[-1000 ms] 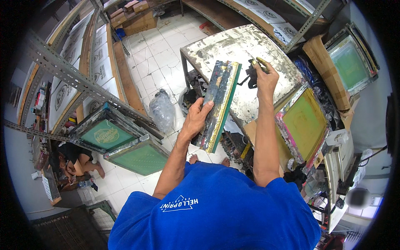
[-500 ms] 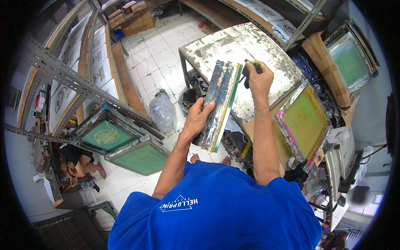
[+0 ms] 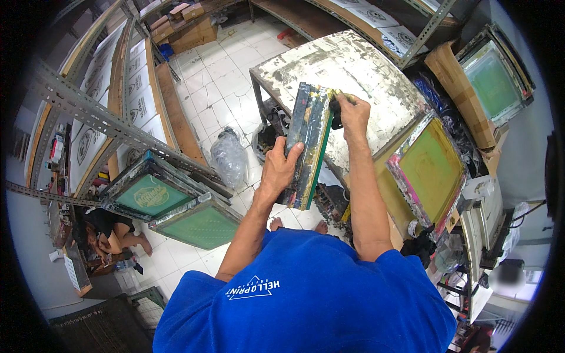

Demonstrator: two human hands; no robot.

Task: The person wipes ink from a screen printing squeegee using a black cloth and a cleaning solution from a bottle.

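Observation:
A long screen-printing squeegee (image 3: 312,141), smeared with dark and yellowish ink and edged with a green blade, is held up in front of me. My left hand (image 3: 279,170) is closed round its left side, with the thumb lying over the face. At the squeegee's far right edge, my right hand (image 3: 354,116) pinches a dark cloth (image 3: 336,113) against or very near the blade side; the fingers partly hide the cloth. Beyond both hands stands a paint-stained white table (image 3: 376,76).
Framed printing screens lean at the left (image 3: 197,223) and right (image 3: 432,167). A metal rack (image 3: 88,106) holds printed sheets. Plastic bags (image 3: 229,157) lie on the tiled floor by the table. At lower left, another person (image 3: 112,232) crouches. Cardboard (image 3: 462,97) leans at the right.
My right hand with the cloth has moved left, from beside the squeegee to its far edge. The squeegee has turned slightly, showing less of its yellow-stained side. My left hand keeps its hold.

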